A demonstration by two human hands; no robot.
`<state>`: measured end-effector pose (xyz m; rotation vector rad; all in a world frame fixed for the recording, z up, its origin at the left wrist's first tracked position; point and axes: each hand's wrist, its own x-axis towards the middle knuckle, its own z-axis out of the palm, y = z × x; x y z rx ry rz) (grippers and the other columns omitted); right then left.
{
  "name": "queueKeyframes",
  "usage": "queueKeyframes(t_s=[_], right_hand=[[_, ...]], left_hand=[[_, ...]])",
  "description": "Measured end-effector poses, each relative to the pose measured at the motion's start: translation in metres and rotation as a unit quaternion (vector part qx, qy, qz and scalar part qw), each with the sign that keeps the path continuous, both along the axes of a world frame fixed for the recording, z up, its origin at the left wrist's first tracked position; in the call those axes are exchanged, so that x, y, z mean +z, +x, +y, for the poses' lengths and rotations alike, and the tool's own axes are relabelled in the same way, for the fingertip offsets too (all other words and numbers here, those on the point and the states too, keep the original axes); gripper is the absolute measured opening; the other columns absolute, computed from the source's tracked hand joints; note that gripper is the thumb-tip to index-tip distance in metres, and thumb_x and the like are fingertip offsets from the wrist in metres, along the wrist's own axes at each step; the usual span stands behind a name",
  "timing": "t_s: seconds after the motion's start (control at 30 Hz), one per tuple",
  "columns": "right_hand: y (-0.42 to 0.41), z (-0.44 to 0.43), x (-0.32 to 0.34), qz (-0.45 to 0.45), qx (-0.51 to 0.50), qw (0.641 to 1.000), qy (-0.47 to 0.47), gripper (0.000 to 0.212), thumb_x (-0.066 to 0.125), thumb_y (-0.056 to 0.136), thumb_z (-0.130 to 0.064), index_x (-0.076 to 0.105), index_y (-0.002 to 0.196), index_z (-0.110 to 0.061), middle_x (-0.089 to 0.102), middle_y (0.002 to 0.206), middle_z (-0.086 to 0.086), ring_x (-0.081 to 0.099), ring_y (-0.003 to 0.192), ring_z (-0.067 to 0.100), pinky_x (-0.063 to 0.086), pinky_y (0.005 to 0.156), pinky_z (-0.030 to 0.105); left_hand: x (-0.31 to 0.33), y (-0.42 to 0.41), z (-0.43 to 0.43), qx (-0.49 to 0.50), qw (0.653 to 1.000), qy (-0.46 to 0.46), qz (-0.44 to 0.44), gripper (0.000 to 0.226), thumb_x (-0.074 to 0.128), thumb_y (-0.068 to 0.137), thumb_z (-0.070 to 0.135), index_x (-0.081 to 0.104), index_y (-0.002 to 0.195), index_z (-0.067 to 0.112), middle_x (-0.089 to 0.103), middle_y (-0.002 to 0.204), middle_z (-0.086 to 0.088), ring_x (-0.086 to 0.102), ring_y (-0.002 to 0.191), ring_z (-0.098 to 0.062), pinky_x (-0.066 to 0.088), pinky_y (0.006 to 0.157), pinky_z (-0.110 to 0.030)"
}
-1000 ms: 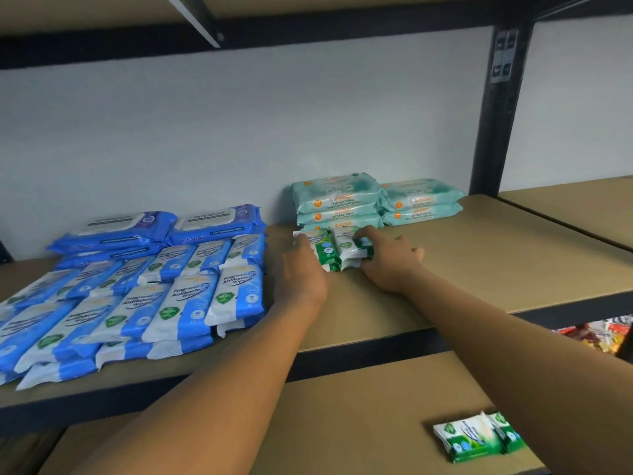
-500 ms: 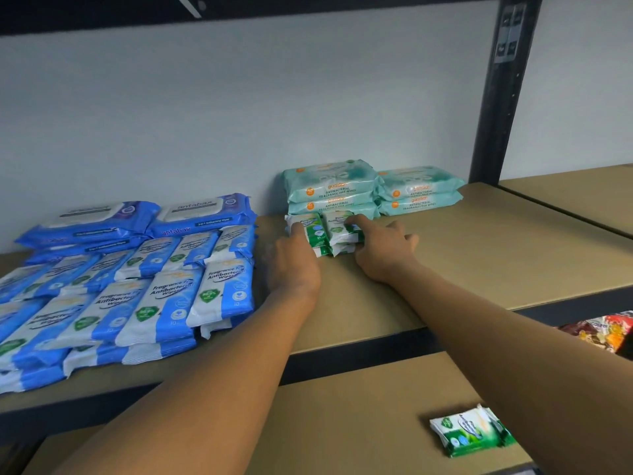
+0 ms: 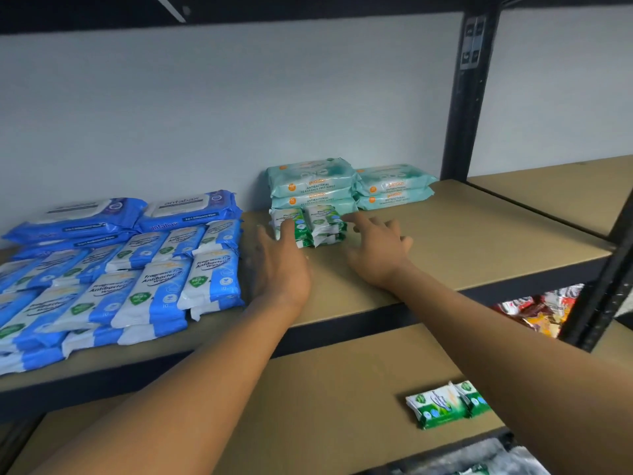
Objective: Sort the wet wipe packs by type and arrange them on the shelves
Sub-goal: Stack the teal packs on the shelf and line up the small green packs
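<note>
Here, tan shelf board (image 3: 479, 234), black steel upright (image 3: 468, 114), pale wall (image 3: 239, 97) behind

- Small green-and-white packs (image 3: 325, 221) stood in two short piles on the upper shelf (image 3: 479, 241), just in front of the teal packs (image 3: 311, 181).
- Teal packs lay flat in two stacks against the back wall.
- Blue-and-white packs (image 3: 154, 286) lay in overlapping rows at the left, with dark blue packs (image 3: 188, 210) behind them.
- Two green packs (image 3: 442, 404) lay on the lower shelf (image 3: 325, 389).
</note>
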<state>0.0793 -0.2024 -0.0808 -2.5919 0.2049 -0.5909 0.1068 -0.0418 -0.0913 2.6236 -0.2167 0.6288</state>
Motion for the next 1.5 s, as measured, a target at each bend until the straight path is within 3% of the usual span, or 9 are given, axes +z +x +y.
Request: queueKeyframes(t_s=[0.13, 0.4, 0.5, 0.63, 0.87, 1.1, 1.23, 1.37, 1.5], right_hand=[[-0.061, -0.011, -0.002, -0.035, -0.003, 0.999, -0.007, 0.042, 0.054, 0.089, -0.034, 0.050, 0.130, -0.041, 0.053, 0.129, -0.006, 0.036, 0.123, 0.024, 0.023, 0.084, 0.036], [-0.171, -0.055, -0.049, -0.130, -0.041, 0.989, 0.064, 0.022, 0.053, 0.084, -0.041, 0.061, 0.104, -0.039, 0.054, 0.100, -0.017, 0.043, 0.102, 0.014, 0.036, 0.086, 0.039], [-0.194, -0.084, -0.083, -0.076, -0.096, 0.980, 0.156, 0.021, 0.050, 0.080, -0.046, 0.060, 0.097, -0.039, 0.060, 0.092, -0.010, 0.054, 0.097, 0.023, 0.046, 0.086, 0.043], [-0.212, -0.128, -0.136, 0.032, -0.172, 0.940, 0.293, 0.014, 0.056, 0.092, -0.030, 0.061, 0.103, -0.024, 0.065, 0.097, 0.004, 0.061, 0.091, 0.025, 0.050, 0.082, 0.039], [-0.200, -0.176, -0.249, 0.140, -0.256, 0.879, 0.377, 0.009, 0.061, 0.089, -0.028, 0.060, 0.088, -0.018, 0.059, 0.066, 0.003, 0.054, 0.068, 0.023, 0.043, 0.064, 0.032], [-0.142, -0.211, -0.334, 0.191, -0.281, 0.857, 0.387, 0.023, 0.064, 0.090, -0.029, 0.056, 0.109, -0.017, 0.064, 0.082, 0.003, 0.058, 0.070, 0.017, 0.041, 0.062, 0.027], [-0.110, -0.209, -0.357, 0.148, -0.335, 0.826, 0.428, 0.042, 0.068, 0.090, -0.033, 0.045, 0.119, -0.012, 0.058, 0.100, 0.007, 0.062, 0.101, 0.032, 0.042, 0.081, 0.032], [-0.087, -0.200, -0.371, 0.105, -0.391, 0.805, 0.434, 0.049, 0.071, 0.087, -0.038, 0.040, 0.117, -0.014, 0.056, 0.116, 0.015, 0.058, 0.108, 0.039, 0.043, 0.098, 0.045], [-0.077, -0.195, -0.382, 0.110, -0.420, 0.789, 0.434, 0.056, 0.072, 0.083, -0.047, 0.039, 0.121, -0.021, 0.053, 0.124, 0.022, 0.054, 0.109, 0.039, 0.039, 0.090, 0.038]], left_hand=[[0.007, -0.055, -0.002, -0.036, 0.999, -0.032, -0.016, 0.048, 0.062, 0.088, 0.038, 0.048, 0.133, 0.031, 0.044, 0.136, -0.006, 0.043, 0.126, -0.030, 0.039, 0.102, -0.046], [-0.040, -0.158, -0.018, -0.255, 0.955, -0.121, -0.087, 0.021, 0.071, 0.082, 0.025, 0.064, 0.102, 0.025, 0.059, 0.097, 0.010, 0.054, 0.084, -0.006, 0.050, 0.077, -0.038], [-0.075, -0.173, -0.033, -0.284, 0.949, -0.134, 0.018, 0.021, 0.071, 0.085, 0.029, 0.064, 0.105, 0.027, 0.058, 0.100, 0.013, 0.055, 0.090, -0.002, 0.051, 0.079, -0.032], [-0.124, -0.171, -0.060, -0.292, 0.940, -0.113, 0.133, 0.025, 0.069, 0.087, 0.037, 0.060, 0.110, 0.032, 0.059, 0.107, 0.017, 0.055, 0.097, 0.001, 0.048, 0.081, -0.023], [-0.224, -0.133, -0.123, -0.283, 0.922, -0.070, 0.254, 0.030, 0.072, 0.084, 0.036, 0.060, 0.111, 0.034, 0.057, 0.113, 0.010, 0.056, 0.105, -0.010, 0.049, 0.088, -0.033], [-0.318, -0.080, -0.176, -0.265, 0.914, -0.012, 0.306, 0.047, 0.078, 0.078, 0.035, 0.055, 0.119, 0.035, 0.050, 0.120, 0.006, 0.050, 0.111, -0.013, 0.044, 0.086, -0.029], [-0.351, -0.063, -0.193, -0.254, 0.915, -0.003, 0.314, 0.055, 0.081, 0.075, 0.027, 0.053, 0.122, 0.028, 0.051, 0.117, 0.004, 0.049, 0.111, -0.017, 0.043, 0.086, -0.030], [-0.368, -0.056, -0.204, -0.253, 0.928, 0.038, 0.270, 0.052, 0.079, 0.077, 0.027, 0.053, 0.122, 0.026, 0.057, 0.118, 0.006, 0.038, 0.109, -0.016, 0.034, 0.094, -0.033], [-0.378, -0.050, -0.205, -0.221, 0.938, 0.084, 0.253, 0.045, 0.076, 0.079, 0.035, 0.053, 0.117, 0.031, 0.061, 0.118, 0.004, 0.044, 0.112, -0.025, 0.036, 0.096, -0.039]])
